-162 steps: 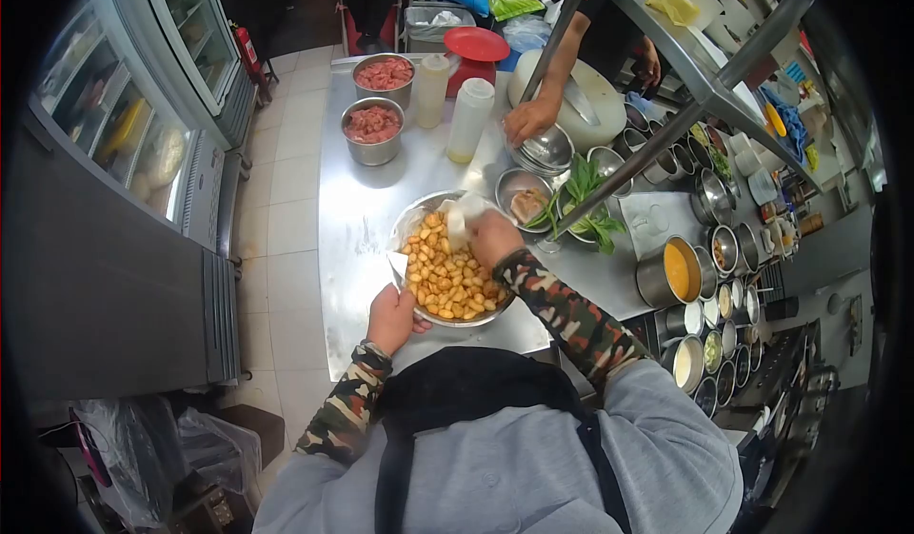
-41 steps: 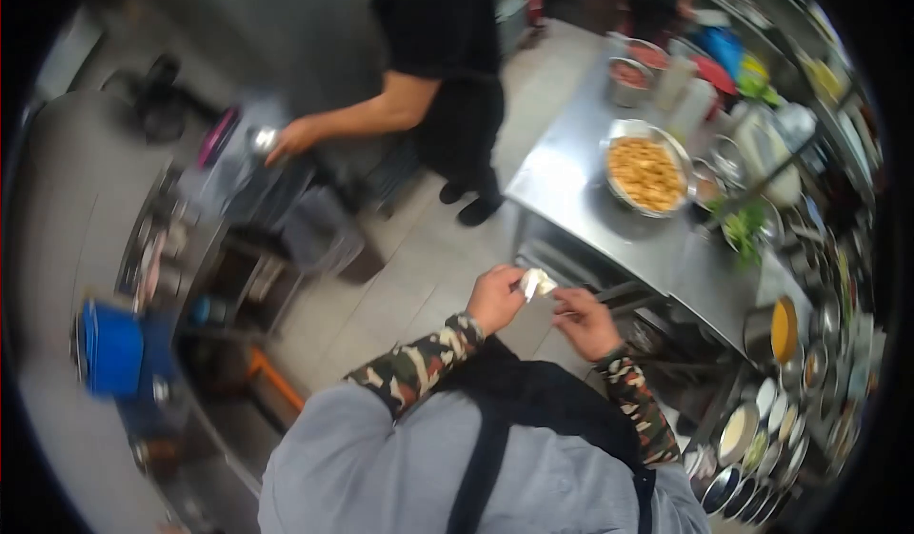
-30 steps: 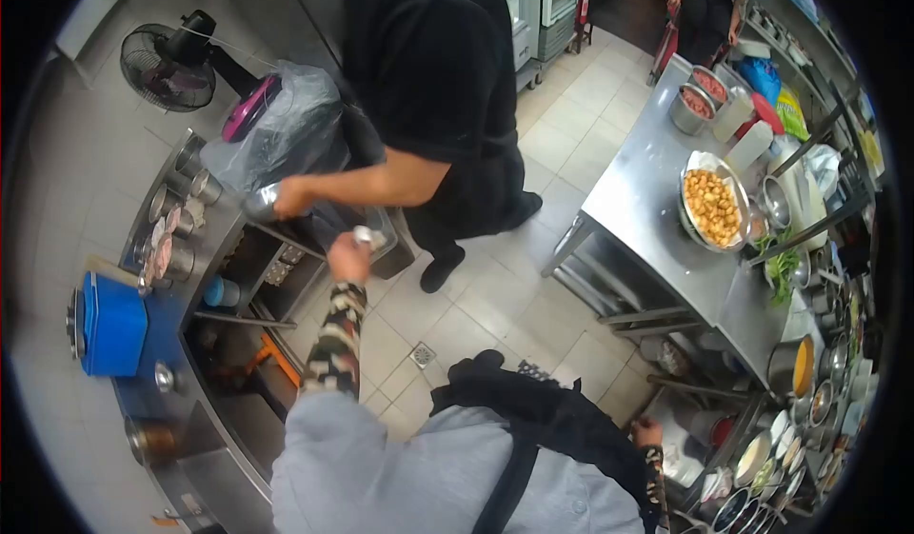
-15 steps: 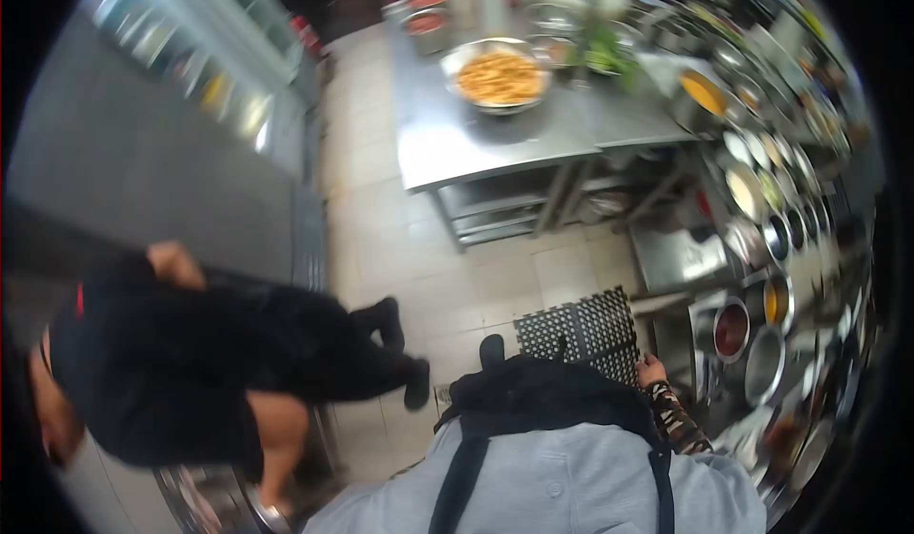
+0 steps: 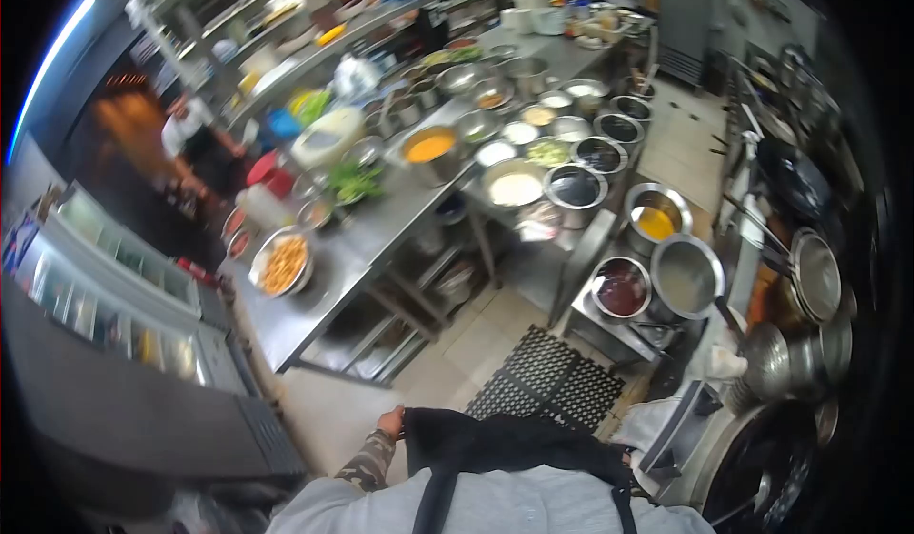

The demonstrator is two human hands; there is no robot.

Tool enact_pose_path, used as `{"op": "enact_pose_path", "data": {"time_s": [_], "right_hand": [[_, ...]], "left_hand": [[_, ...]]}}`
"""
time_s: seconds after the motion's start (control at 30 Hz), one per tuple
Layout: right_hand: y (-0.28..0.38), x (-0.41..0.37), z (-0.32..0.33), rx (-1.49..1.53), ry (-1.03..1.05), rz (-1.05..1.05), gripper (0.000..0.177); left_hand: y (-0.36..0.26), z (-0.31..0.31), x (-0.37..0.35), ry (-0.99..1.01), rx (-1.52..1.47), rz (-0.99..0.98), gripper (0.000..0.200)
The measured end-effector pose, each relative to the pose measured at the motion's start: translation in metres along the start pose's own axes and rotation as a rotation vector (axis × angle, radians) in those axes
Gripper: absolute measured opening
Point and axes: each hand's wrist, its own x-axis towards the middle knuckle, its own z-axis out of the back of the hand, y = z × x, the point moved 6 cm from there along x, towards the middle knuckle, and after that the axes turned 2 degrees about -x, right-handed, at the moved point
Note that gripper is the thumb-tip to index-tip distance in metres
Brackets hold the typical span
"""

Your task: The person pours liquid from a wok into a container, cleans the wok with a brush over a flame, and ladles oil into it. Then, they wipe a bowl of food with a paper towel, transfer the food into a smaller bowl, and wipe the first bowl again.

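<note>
My left hand [image 5: 391, 423], below a camouflage sleeve [image 5: 369, 462], is at the left edge of my black apron [image 5: 505, 439], its fingers curled on the cloth. Only a sliver of my right hand [image 5: 626, 458] shows beside the apron's right edge, with its fingers hidden. Ahead of me, a black perforated mat [image 5: 545, 382] lies on the tiled floor. To the right of the mat stand a pot of dark red sauce [image 5: 621, 287], a large pot of cloudy liquid [image 5: 686, 277] and a pot with yellow liquid [image 5: 657, 222].
A steel table [image 5: 333, 286] ahead bears a bowl of orange-yellow food [image 5: 284, 264], greens [image 5: 354, 182] and an orange-filled pot [image 5: 429, 146]. Glass-fronted fridges [image 5: 114, 315] line the left. A person [image 5: 195, 144] stands beyond. A large dark wok [image 5: 762, 467] sits close at right.
The view has swung right towards the stove side. My left hand has come into view, while my right hand is now mostly hidden. The bending person in black at left is out of view.
</note>
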Motion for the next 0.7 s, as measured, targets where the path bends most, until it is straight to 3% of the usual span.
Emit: {"op": "enact_pose_path", "data": {"time_s": [0.03,0.1,0.2,0.3,0.37,0.43,0.5,0.7], "right_hand": [[-0.009,-0.003,-0.004,0.036,0.005,-0.012,0.047],[-0.025,-0.01,-0.016,0.102,0.019,-0.046,0.048],[-0.044,-0.02,-0.038,0.177,0.033,-0.1,0.049],[-0.056,-0.028,-0.065,0.228,0.053,-0.173,0.051],[-0.058,-0.032,-0.084,0.262,0.053,-0.214,0.052],[-0.059,-0.04,-0.103,0.301,0.048,-0.255,0.053],[-0.053,-0.064,-0.126,0.374,0.046,-0.339,0.054],[-0.011,-0.105,-0.129,0.521,0.139,-0.724,0.057]], "left_hand": [[-0.008,-0.01,0.008,-0.056,0.065,-0.004,0.048],[-0.024,-0.034,0.016,0.024,0.317,-0.004,0.051],[-0.051,-0.066,0.037,0.226,1.295,-0.226,0.057],[-0.08,-0.075,0.045,0.216,1.406,-0.339,0.061],[-0.103,-0.074,0.063,0.215,1.44,-0.227,0.056],[-0.128,-0.077,0.083,0.269,1.464,-0.241,0.055],[-0.158,-0.086,0.111,0.311,1.67,-0.197,0.051],[-0.243,-0.214,0.201,0.512,1.9,-0.515,0.047]]}}
